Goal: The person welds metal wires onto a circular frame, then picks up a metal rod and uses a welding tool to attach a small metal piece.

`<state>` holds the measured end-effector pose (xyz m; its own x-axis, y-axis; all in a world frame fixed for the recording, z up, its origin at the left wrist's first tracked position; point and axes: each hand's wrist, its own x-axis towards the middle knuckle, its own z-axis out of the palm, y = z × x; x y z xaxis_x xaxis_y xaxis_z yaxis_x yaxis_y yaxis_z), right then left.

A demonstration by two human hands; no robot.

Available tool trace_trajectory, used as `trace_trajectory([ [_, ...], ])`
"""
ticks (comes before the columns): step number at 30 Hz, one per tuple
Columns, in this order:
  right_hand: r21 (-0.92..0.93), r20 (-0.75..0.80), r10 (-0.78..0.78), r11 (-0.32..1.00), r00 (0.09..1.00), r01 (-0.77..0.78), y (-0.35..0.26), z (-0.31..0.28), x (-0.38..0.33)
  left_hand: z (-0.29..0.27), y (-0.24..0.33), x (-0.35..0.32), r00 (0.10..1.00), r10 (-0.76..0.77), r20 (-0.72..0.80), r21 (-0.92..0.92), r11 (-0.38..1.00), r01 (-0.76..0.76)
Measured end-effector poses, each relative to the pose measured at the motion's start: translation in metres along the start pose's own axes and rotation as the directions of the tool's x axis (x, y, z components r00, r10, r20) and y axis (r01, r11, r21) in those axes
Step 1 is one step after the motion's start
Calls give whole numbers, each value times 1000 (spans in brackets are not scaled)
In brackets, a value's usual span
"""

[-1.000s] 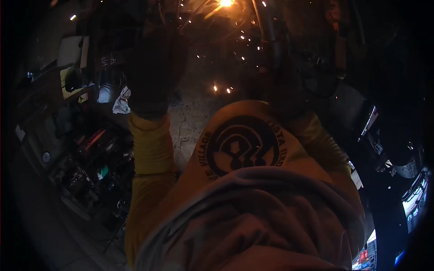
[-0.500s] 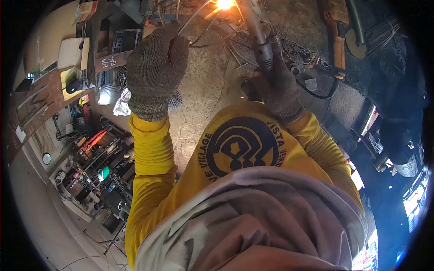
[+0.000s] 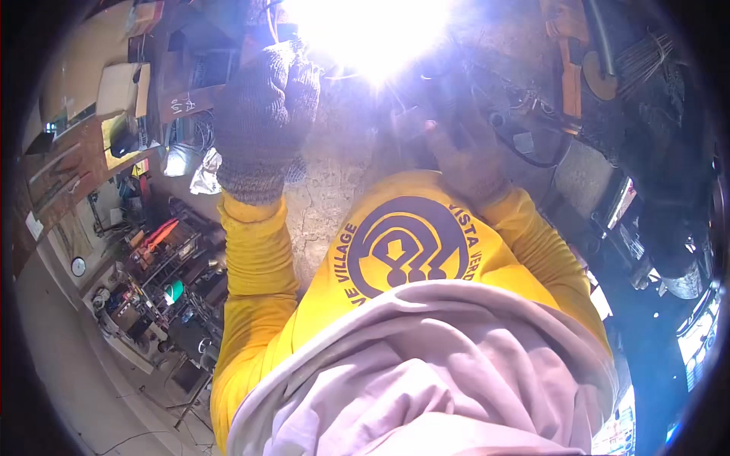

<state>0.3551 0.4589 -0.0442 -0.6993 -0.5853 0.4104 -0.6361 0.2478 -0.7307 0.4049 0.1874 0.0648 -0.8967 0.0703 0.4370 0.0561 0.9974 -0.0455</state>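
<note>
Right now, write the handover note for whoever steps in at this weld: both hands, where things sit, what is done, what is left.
Left hand: knit glove, raised and spread left of the arc, grip not visible.
Right hand: gloved, closed on the welding holder, tip at the arc.
Arc flash burns on the metal pieces near the top edge; glare hides the joint.
Cable trails right.
Done: arc struck. Left: cannot judge the seam through the glare.
</note>
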Motion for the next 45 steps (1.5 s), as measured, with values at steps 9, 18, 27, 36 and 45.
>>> trace_trajectory([
  [9,345,-40,286,903,957,-255,5,1,-10,-14,26,26,987,-122,106,-116,984,134],
  [18,509,77,594,667,801,-543,-24,-9,1,-15,19,27,999,-49,8,-103,993,50],
  [27,632,95,539,617,837,-469,-36,-12,-1,-71,27,28,965,-138,225,-103,981,164],
  [36,532,43,37,845,998,-54,-66,-2,40,-21,91,-69,611,-698,373,-848,10,530],
  [45,338,154,-188,932,970,128,-112,41,64,51,49,-139,734,-587,342,-911,-399,105],
])
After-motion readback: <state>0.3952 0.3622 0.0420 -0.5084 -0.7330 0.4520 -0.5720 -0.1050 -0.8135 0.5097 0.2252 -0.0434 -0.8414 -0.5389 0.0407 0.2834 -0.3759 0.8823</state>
